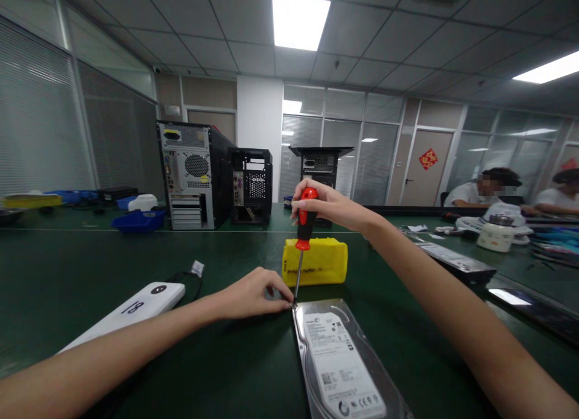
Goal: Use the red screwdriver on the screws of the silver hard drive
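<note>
A silver hard drive (346,365) with a white label lies on the green table at the lower centre. My right hand (322,203) is wrapped round the handle of a red and black screwdriver (306,223), which stands nearly upright with its tip at the drive's far left corner. At that same corner are the fingertips of my left hand (262,293), pinched together beside the screwdriver tip; whatever they hold is too small to make out. Just behind the drive a yellow bin (337,262) with small dark pieces inside rests on its side.
Computer cases (221,178) stand at the back. A white power bank (136,310) with a cable lies left, a blue bin (138,222) beyond it. At right are another drive (456,259), a phone (538,307), a jar (496,233) and two seated people.
</note>
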Available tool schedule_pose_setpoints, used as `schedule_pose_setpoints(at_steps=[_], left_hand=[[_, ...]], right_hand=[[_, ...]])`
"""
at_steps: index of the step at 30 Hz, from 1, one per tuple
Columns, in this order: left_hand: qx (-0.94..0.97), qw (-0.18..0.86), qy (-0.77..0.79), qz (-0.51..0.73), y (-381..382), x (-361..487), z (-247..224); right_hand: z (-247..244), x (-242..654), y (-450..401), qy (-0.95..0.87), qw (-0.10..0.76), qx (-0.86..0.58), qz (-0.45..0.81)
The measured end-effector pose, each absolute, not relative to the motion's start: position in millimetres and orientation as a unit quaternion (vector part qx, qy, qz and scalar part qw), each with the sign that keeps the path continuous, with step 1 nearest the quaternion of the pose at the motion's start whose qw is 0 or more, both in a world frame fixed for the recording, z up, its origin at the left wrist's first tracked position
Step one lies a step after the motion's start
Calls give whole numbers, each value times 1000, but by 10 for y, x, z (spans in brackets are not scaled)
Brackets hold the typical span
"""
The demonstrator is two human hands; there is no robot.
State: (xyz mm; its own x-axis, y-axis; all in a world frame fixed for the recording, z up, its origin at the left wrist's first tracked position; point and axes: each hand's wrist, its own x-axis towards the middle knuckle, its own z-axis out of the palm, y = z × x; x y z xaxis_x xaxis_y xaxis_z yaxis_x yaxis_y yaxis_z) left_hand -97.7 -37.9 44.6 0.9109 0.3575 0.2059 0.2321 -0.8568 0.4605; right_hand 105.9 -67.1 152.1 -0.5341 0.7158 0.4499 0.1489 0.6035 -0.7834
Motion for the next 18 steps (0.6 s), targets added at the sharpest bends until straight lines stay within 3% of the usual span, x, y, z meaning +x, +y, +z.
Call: schedule_pose_setpoints(at_steps=[11,18], left_hand=[[952,141,204,177,-432,-924,372],[959,98,210,165,-502,-903,377]], right_hand=[[1511,1044,-666,-814,399,-257,335],[1510,972,-735,-839,400,-288,233]])
